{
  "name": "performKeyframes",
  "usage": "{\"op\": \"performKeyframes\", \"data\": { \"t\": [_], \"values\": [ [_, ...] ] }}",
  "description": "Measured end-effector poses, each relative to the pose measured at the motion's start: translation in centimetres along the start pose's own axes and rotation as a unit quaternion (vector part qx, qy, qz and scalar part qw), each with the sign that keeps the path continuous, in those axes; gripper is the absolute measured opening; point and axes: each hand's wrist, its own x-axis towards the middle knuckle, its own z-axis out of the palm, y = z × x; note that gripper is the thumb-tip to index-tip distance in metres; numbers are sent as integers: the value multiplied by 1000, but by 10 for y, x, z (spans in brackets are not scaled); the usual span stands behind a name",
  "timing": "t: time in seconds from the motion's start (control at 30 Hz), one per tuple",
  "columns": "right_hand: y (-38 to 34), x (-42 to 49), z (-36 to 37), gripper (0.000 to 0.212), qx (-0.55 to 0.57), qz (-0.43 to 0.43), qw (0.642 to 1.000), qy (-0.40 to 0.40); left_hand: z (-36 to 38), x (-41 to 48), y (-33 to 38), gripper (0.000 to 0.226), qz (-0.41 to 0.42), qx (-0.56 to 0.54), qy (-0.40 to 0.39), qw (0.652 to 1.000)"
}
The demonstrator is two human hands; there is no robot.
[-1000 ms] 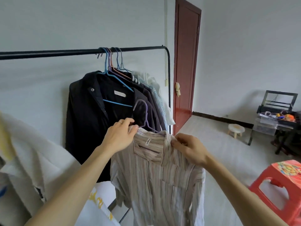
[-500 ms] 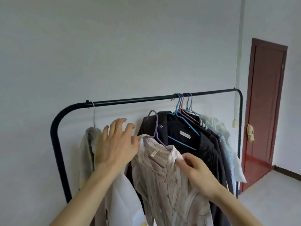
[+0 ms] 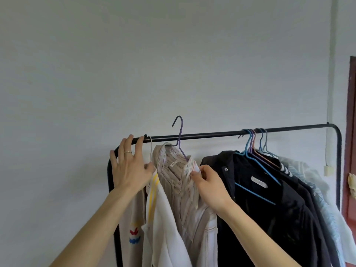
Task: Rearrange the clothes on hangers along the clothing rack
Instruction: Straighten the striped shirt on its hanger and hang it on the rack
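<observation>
The striped shirt hangs on a purple hanger near the left end of the rack's black rail, with the hook standing up above the bar rather than resting on it. The right hand pinches the shirt's collar. The left hand has its fingers spread wide, tips by the rail, palm against a white garment with yellow stripes. A black jacket crowds in from the right, with pale blue clothes behind it and a red door beyond.

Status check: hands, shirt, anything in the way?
Left hand open at white top. Right hand pinches striped shirt collar. Purple hanger hook above rail, unhooked. Dark jackets apart, right.
</observation>
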Motion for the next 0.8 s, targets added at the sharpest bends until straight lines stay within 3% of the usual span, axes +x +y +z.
{"op": "performKeyframes", "data": {
  "t": [0.17,0.23,0.37,0.8],
  "values": [
    [1,4,23,20,-137,-10,981,-135,4,13,-8,69,15,-12,26,999],
    [4,0,29,20,-154,-10,976,-152,5,19,-7,62,39,-16,42,998],
    [8,-5,35,21,-162,-21,979,-120,5,31,-8,51,95,-35,56,993],
    [15,-9,15,17,-118,32,992,-24,8,33,-11,47,109,-73,43,990]
  ]
}}
